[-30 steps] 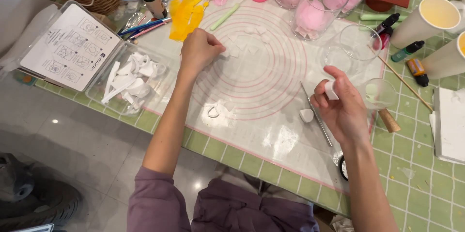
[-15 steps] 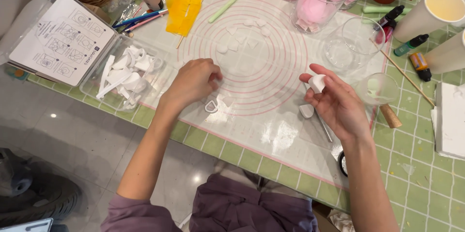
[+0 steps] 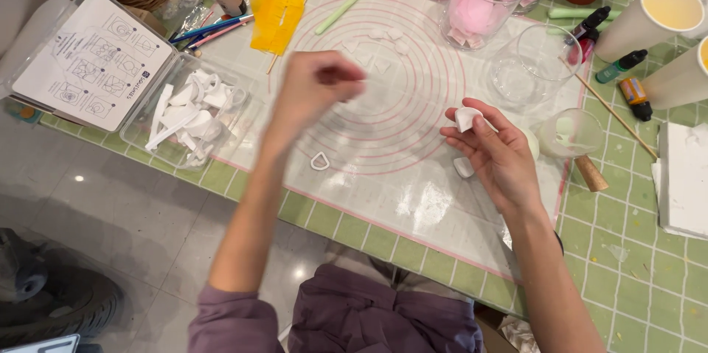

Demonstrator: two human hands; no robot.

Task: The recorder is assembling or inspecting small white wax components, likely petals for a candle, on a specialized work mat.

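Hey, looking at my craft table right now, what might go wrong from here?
1. The right hand pinches a small white piece only at the fingertips; it may drop or get squashed.
2. The left hand is blurred with motion above the mat; it might sweep the teardrop cutter or the white pieces lying there.
3. The empty glass stands close to the right hand and may get knocked.

Work surface is a table covered in a light green grid-patterned mat [image 3: 649,279], its near edge running diagonally across the view. Beneath it lies a glossy grey tiled floor [image 3: 110,205], showing 2 small bright reflections of overhead light. A dark rounded object [image 3: 44,294], unidentifiable, sits at lower left.
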